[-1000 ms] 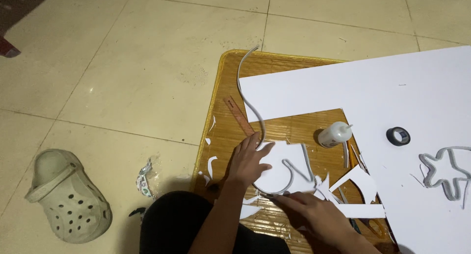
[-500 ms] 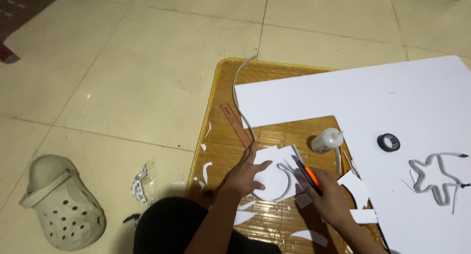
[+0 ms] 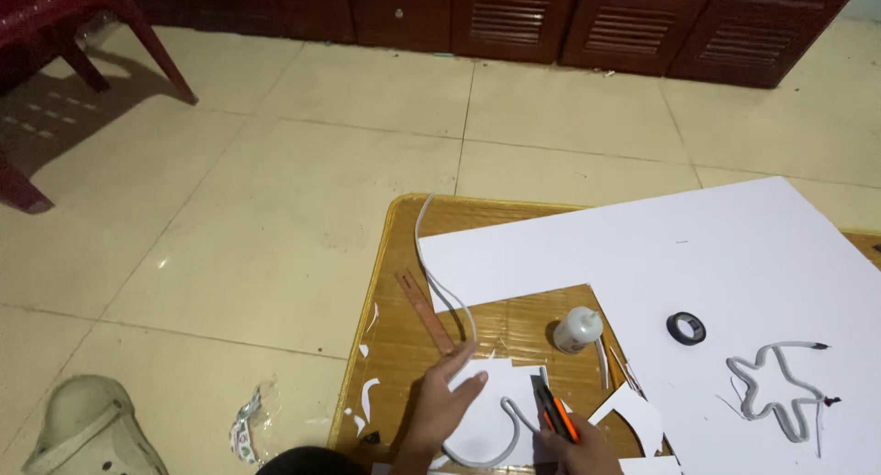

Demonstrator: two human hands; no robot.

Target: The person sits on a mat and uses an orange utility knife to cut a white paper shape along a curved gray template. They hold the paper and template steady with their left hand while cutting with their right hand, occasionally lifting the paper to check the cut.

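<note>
My left hand [image 3: 439, 403] lies flat, fingers apart, on a white cut-out piece of foam board [image 3: 485, 411] on a low wooden table [image 3: 385, 282]. A curved white strip [image 3: 500, 438] sits on that piece. My right hand [image 3: 574, 446], at the bottom edge, grips an orange and black utility knife [image 3: 557, 413] with its tip close to the cut-out. A brown ruler [image 3: 424, 311] lies just above my left hand.
A big white foam board sheet [image 3: 661, 255] covers the table's right part, with a black tape roll [image 3: 685, 327] and a star-shaped white strip [image 3: 780, 400] on it. A white glue bottle [image 3: 577, 329], white scraps, a pale clog [image 3: 87, 431], a red chair [image 3: 55, 44], dark cabinets behind.
The view has tilted up, showing the cabinets and chair. My right hand has brought the knife closer to the cut-out; my left hand stays pressed on the piece.
</note>
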